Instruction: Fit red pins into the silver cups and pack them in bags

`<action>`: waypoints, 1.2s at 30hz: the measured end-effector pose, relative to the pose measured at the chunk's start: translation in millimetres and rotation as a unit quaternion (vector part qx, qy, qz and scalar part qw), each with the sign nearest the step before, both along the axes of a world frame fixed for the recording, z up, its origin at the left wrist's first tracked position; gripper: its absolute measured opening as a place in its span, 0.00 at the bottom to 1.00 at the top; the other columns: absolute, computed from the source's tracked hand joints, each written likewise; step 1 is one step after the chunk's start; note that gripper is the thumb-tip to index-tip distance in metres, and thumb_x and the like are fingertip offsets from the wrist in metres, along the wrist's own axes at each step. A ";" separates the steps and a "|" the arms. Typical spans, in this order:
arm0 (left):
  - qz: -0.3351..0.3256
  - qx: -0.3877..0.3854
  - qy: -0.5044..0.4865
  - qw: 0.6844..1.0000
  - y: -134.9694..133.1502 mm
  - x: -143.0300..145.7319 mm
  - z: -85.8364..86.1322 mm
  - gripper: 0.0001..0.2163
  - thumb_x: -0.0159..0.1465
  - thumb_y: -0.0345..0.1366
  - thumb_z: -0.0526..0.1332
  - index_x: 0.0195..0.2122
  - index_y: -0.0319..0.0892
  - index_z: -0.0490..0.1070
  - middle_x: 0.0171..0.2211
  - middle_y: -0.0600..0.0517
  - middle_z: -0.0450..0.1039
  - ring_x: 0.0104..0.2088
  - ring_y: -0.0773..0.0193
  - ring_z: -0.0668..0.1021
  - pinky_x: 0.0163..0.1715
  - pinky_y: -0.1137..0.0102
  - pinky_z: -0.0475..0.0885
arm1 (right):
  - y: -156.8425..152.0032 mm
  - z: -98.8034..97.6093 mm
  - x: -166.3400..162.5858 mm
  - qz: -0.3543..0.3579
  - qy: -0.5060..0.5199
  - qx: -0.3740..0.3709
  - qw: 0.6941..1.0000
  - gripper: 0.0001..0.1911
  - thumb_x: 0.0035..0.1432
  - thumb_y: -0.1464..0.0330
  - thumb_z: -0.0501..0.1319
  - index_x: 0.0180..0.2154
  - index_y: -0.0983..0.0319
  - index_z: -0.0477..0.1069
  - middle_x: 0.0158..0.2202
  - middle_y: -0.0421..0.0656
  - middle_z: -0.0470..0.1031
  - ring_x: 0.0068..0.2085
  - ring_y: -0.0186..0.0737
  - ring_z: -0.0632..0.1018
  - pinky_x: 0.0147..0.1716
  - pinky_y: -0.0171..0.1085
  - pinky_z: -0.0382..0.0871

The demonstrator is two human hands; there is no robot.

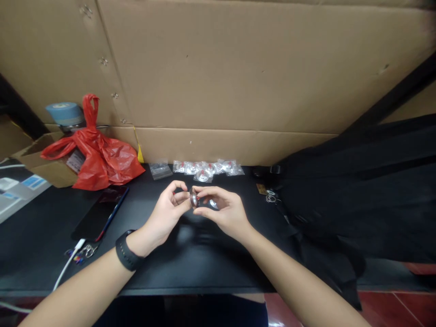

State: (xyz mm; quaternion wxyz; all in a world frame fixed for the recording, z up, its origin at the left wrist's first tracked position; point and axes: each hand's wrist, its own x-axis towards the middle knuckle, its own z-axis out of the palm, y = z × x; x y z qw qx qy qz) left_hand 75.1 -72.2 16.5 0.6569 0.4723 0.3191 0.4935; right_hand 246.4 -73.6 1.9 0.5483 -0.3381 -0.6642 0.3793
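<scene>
Between my two hands is a small round shiny metal disc (193,198), held on edge above the black table. My left hand (166,205) is closed on its left side, with the fingers curled behind it. From the right, the thumb and fingertips of my right hand (229,210) pinch the same disc. A bit of red shows by the fingertips. Another silvery round piece (213,203) is partly visible behind the right hand; whether it lies on the table or touches the hand, I cannot tell. Beyond my hands, several clear packets (203,175) hold silvery round pieces with red centres.
A clear plastic bag (160,170) lies left of the packets. At left are a phone (100,213), a white cable (66,265), a red plastic bag (102,156) and a cardboard box (59,177). Keys (271,197) and black cloth (357,195) are at right. A cardboard wall (225,77) stands behind.
</scene>
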 end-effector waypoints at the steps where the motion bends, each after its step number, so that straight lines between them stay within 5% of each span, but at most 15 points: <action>1: -0.001 -0.009 -0.008 1.000 0.0 0.2 -0.2 0.19 0.56 0.34 0.71 0.39 0.44 0.59 0.33 0.54 0.77 0.34 0.68 0.79 0.34 0.75 0.69 | -0.1 0.3 0.9 -0.003 -0.008 0.002 1.000 0.16 0.47 0.64 0.75 0.38 0.58 0.78 0.47 0.48 0.81 0.47 0.49 0.81 0.48 0.46 0.77; 11: 0.031 0.015 -0.022 0.999 -5.2 3.9 4.2 0.21 0.55 0.34 0.73 0.38 0.43 0.59 0.30 0.55 0.76 0.30 0.69 0.78 0.36 0.73 0.71 | -4.5 11.3 9.7 0.007 -0.076 0.072 0.995 0.07 0.63 0.69 0.63 0.43 0.57 0.78 0.48 0.46 0.80 0.49 0.43 0.80 0.49 0.43 0.76; 23: 0.027 0.013 0.013 0.999 -5.7 5.2 -0.8 0.19 0.56 0.37 0.71 0.37 0.44 0.59 0.30 0.56 0.76 0.31 0.67 0.79 0.35 0.73 0.70 | -1.0 16.1 9.2 -0.038 -0.139 0.152 0.978 0.06 0.63 0.69 0.61 0.37 0.56 0.77 0.38 0.45 0.82 0.39 0.43 0.81 0.40 0.43 0.77; 30: 0.050 0.036 0.043 0.997 -1.6 7.3 -5.3 0.15 0.56 0.33 0.69 0.38 0.42 0.62 0.28 0.56 0.74 0.31 0.68 0.78 0.36 0.73 0.70 | 0.5 10.9 5.4 -0.046 -0.219 0.172 0.959 0.07 0.67 0.70 0.55 0.36 0.58 0.69 0.32 0.43 0.73 0.32 0.38 0.74 0.33 0.37 0.71; 36: 0.041 0.094 0.060 0.993 5.1 5.3 -14.7 0.14 0.66 0.41 0.59 0.50 0.41 0.68 0.33 0.52 0.76 0.34 0.63 0.77 0.40 0.68 0.71 | 4.1 -0.5 3.3 -0.043 -0.243 0.136 0.960 0.06 0.68 0.70 0.51 0.37 0.58 0.63 0.35 0.43 0.69 0.33 0.37 0.72 0.34 0.36 0.67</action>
